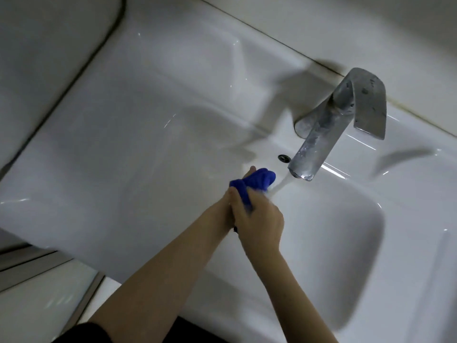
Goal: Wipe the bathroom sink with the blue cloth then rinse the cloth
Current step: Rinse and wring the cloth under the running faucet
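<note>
The blue cloth [261, 179] sits just right of the picture's middle, bunched into a thick wad and gripped by both hands over the white sink [148, 120]. The left hand [223, 210] comes in from 7 o'clock and holds the cloth from the left and underneath. Its fingers [251, 169] are wrapped round the wad, one tip showing past the cloth's far edge at 12 o'clock, with the thumb pressed against the near side. The right hand [259, 224] comes in from 5 o'clock, back of the hand toward the camera. It is closed round the cloth's lower end, a strip of blue running down under its thumb; its fingertips are hidden below. The two hands touch each other along the thumbs.

The metal faucet [346, 117] stands on the sink's back ledge, at 2 o'clock from the cloth, its flat spout slanting down toward the hands. Water [282, 184] runs from the spout and lands on the cloth's right edge, at 3 o'clock of the wad. A small dark overflow hole [284, 157] lies in the sink wall just left of the spout tip, at 1 o'clock from the cloth. The bowl [333, 256] spreads out toward 4 o'clock from the hands. A dark sleeve [81, 335] shows at the bottom edge, at 7 o'clock. The picture is somewhat blurred.
</note>
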`<move>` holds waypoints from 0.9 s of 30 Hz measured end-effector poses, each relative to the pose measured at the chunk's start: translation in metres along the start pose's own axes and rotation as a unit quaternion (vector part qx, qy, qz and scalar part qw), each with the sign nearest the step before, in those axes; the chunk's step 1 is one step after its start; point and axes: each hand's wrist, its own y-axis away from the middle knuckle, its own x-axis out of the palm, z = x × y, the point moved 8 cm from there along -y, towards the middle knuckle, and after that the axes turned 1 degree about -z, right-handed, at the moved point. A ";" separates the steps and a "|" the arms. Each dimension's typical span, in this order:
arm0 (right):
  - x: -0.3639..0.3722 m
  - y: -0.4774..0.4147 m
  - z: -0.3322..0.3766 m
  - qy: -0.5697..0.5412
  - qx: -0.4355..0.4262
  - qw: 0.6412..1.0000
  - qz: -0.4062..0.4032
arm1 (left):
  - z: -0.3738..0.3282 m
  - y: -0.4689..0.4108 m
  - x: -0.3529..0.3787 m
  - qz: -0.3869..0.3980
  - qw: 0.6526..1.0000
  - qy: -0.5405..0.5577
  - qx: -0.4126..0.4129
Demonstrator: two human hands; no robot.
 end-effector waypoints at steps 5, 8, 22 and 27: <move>-0.002 -0.070 -0.062 -0.005 0.200 0.979 0.024 | 0.002 -0.001 0.006 -0.067 0.995 -0.058 0.050; 0.007 -0.021 -0.047 -0.079 0.185 0.979 0.013 | -0.019 -0.003 -0.017 -0.122 0.990 -0.042 0.048; -0.002 -0.014 -0.022 0.050 0.067 0.996 0.008 | 0.008 -0.019 0.001 -0.021 0.999 -0.003 0.034; -0.011 -0.057 -0.086 -0.057 0.214 0.975 -0.012 | 0.002 -0.011 0.019 -0.075 0.996 -0.033 0.045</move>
